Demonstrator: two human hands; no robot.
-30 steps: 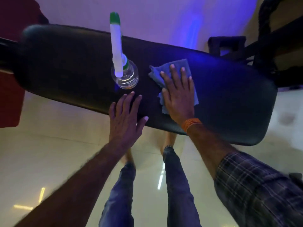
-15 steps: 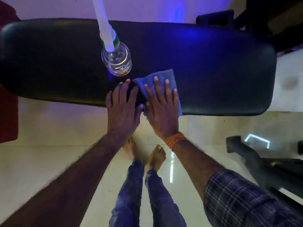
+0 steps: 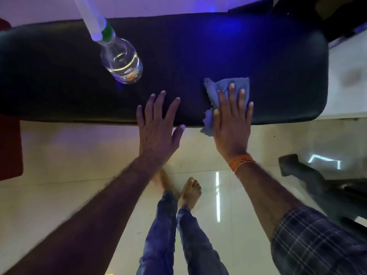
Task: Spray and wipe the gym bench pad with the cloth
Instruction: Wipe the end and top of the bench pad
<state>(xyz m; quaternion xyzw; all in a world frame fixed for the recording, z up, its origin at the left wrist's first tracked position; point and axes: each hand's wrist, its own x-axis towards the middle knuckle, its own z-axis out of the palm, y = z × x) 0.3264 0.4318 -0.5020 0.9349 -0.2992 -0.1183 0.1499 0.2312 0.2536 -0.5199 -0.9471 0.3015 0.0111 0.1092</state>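
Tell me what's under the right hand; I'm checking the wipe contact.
The right hand lies flat on a blue cloth, which rests on the black bench pad. Cloth edges show past the fingers and thumb; the part beneath the palm is covered.

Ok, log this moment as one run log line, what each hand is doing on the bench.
phase: wiping | right hand: flat on cloth | left hand: flat on bench pad, empty | spray bottle: standing on pad

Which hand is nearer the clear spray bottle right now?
Left. The left hand lies flat on the black bench pad just below-right of the clear spray bottle; the right hand presses the blue cloth farther right.
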